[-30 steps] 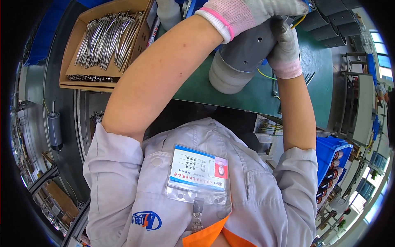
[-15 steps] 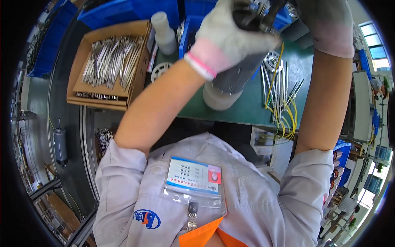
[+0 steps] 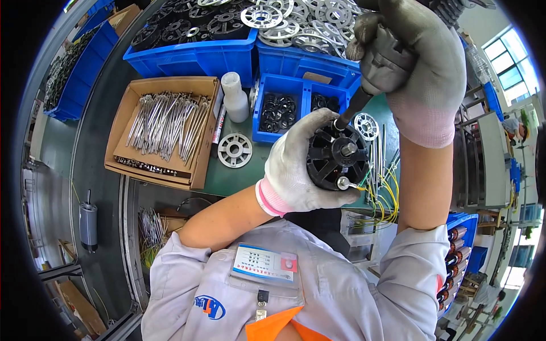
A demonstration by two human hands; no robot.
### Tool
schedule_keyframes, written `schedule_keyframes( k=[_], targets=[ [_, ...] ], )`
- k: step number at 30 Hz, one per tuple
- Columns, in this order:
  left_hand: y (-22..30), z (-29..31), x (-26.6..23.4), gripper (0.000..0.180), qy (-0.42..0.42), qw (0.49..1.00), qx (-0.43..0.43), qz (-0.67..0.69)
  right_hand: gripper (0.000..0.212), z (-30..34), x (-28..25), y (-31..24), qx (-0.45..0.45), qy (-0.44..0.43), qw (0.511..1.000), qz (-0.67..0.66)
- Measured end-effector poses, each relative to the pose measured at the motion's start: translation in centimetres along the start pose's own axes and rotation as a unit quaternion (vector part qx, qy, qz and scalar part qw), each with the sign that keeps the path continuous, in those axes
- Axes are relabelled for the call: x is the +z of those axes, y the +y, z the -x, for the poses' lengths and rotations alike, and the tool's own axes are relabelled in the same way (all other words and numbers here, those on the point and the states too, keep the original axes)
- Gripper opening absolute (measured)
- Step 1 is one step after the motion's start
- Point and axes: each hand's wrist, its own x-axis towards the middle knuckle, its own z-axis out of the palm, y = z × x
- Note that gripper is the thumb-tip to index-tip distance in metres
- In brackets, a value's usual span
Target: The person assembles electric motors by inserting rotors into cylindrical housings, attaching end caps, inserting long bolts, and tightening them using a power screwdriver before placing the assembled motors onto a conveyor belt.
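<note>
My left hand, in a white and grey glove, is wrapped round a motor from its left side. The motor's black spoked end cap faces up, with a metal shaft stub in its centre. A screw head or round metal fitting and a yellow wire show at the cap's lower edge. Closed round a dark power screwdriver, my right hand wears a dirtier grey glove. The driver's bit slants down and meets the upper rim of the cap, close to my left fingers. The motor's body is mostly hidden.
Left lies a cardboard box of metal rods, beside a white bottle and a silver spoked disc. Blue bins with discs and small black parts stand behind. Loose rods and yellow wires lie right of the motor.
The view has shifted, bringing the far bins into sight. The motor's end cap now shows clearly, and the driver's bit is at its upper rim. Both hands still hold the same things.
</note>
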Motion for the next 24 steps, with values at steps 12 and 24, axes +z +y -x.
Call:
schedule_keyframes(
  k=[12,24],
  targets=[
    [0.0,0.6,-0.6,0.116,-0.062,0.997,-0.034,-0.024,0.037,0.3,-1.6,0.5,-0.008,-0.115,0.993,-0.016],
    [-0.1,0.6,-0.7,0.113,-0.066,0.996,-0.056,-0.007,0.017,1.3,-0.3,-0.1,-0.017,-0.094,0.995,0.013]
  ],
)
